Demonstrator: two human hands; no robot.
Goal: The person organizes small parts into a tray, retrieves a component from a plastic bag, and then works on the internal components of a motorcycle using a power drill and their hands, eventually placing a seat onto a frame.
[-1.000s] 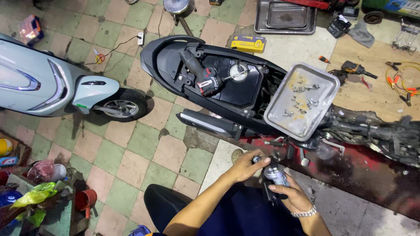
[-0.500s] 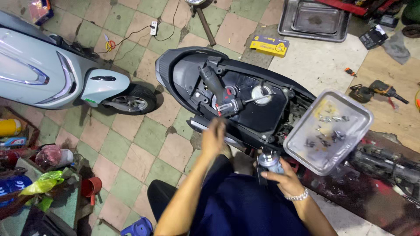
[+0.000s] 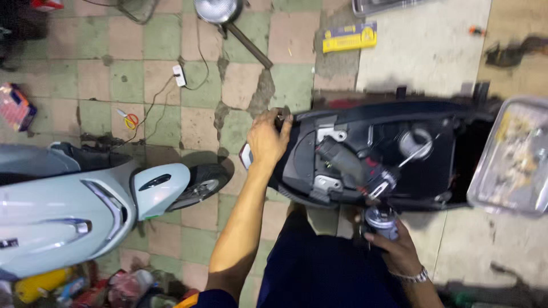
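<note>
A black scooter body (image 3: 399, 154) lies stripped in front of me, its inner compartment open and a dark cylindrical part inside. My left hand (image 3: 267, 138) reaches forward and grips the left end of that black body at its rim. My right hand (image 3: 393, 245), with a metal watch on the wrist, is shut on a small grey cylindrical can-like object (image 3: 380, 219) held just below the scooter's near edge. My dark trousers fill the lower middle of the view.
A pale blue scooter (image 3: 68, 199) stands at the left on the tiled floor. A metal tray (image 3: 485, 194) with small parts sits at the right. A yellow box (image 3: 349, 37), a lamp (image 3: 217, 10), scissors (image 3: 130, 120) and a cable lie farther off.
The view has swung left and closer. My left hand has moved from the near side of the scooter to its left end and taken hold there. My right hand keeps the grey object.
</note>
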